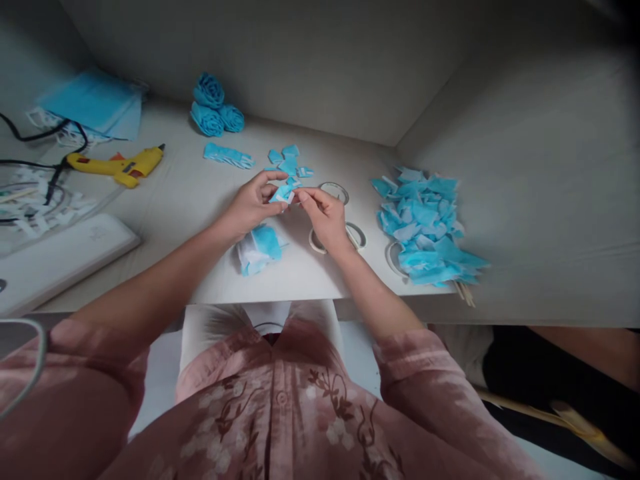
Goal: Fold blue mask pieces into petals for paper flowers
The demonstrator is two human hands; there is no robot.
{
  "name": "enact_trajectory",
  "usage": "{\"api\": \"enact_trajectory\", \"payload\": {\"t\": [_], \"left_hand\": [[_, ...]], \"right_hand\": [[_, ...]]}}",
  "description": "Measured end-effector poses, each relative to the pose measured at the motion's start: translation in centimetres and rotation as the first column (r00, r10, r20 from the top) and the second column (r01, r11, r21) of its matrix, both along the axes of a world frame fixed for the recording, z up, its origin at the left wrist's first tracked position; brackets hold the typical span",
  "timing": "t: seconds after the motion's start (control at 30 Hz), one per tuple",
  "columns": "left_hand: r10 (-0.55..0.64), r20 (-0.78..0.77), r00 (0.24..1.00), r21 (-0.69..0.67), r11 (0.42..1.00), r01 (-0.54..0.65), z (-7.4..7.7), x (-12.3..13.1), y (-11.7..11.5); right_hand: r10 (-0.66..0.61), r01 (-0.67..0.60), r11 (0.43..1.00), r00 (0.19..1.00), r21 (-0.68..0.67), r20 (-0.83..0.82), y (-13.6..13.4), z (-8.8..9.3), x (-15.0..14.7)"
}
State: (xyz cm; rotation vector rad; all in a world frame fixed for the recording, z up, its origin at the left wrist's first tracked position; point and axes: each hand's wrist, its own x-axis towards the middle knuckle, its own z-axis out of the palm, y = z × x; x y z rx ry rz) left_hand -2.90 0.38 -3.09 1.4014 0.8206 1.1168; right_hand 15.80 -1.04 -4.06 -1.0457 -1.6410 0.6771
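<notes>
Between my hands is a small blue-and-white fabric piece [284,194]. My left hand [257,200] pinches it from the left with thumb and fingers. The fingertips of my right hand [323,212] close on its right side. Just beyond them lie several small cut blue pieces [289,160]. A folded blue-and-white piece [261,251] rests on the table below my left hand. Under and beside my right hand are a roll of tape [356,235] and a smaller ring-shaped roll [336,192].
Three blue rosettes [209,107] and a pleated blue strip [228,155] sit at the back. A yellow glue gun [125,165], blue masks [95,103], white scraps [35,200] and a white box [65,260] are left. Blue fabric flowers on sticks [425,223] lie right.
</notes>
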Motion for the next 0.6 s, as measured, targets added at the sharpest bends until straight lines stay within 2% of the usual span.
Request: {"api": "enact_trajectory", "payload": {"t": [0.17, 0.3, 0.47, 0.6], "left_hand": [[0.084, -0.039, 0.996, 0.061, 0.995, -0.081, 0.03, 0.19, 0.01], [0.126, -0.037, 0.991, 0.065, 0.99, -0.124, 0.07, 0.2, 0.12], [0.064, 0.015, 0.998, 0.026, 0.998, -0.064, 0.19, 0.19, 0.11], [0.009, 0.039, 0.999, 0.016, 1.0, -0.009, 0.26, 0.12, 0.16]], "right_hand": [[0.05, -0.05, 0.999, 0.999, 0.003, 0.002, -0.18, 0.04, -0.21], [0.055, -0.061, 0.995, 0.995, 0.074, 0.083, -0.37, 0.22, -0.36], [-0.016, -0.014, 0.976, 0.99, 0.218, 0.137, -0.26, 0.44, -0.12], [-0.078, 0.045, 0.973, 0.988, 0.226, 0.136, 0.19, 0.24, 0.28]]}}
